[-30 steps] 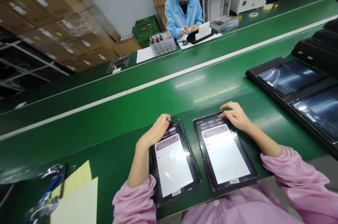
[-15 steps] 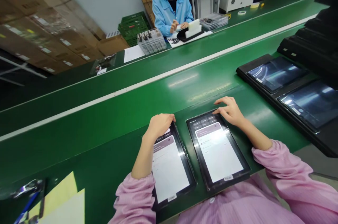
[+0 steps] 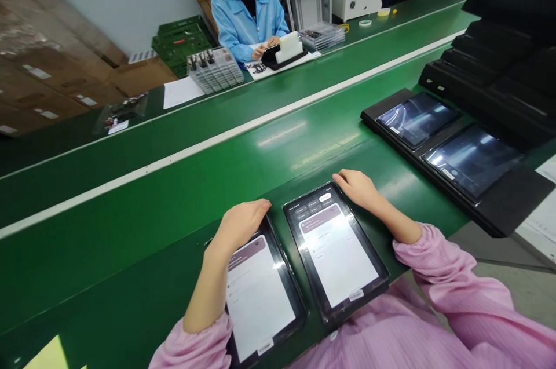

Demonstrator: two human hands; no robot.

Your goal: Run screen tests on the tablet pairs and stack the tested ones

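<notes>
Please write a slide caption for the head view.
Left hand and right hand at two lit tablets on green worktop.

Lit and face up, the left tablet (image 3: 263, 302) and the right tablet (image 3: 345, 259) lie side by side, slightly apart, along the near edge of a green bench (image 3: 130, 299). Both show white pages topped by mauve panels (image 3: 320, 219) inside black borders, with pale labels (image 3: 356, 295) at their near ends. A button (image 3: 325, 197) glows white near the right tablet's far right corner.

No readable text: print on left tablet (image 3: 263, 305), right tablet (image 3: 347, 259) and bottom-edge stickers (image 3: 356, 295) too small; carton labels (image 3: 39, 72) blurred.
</notes>
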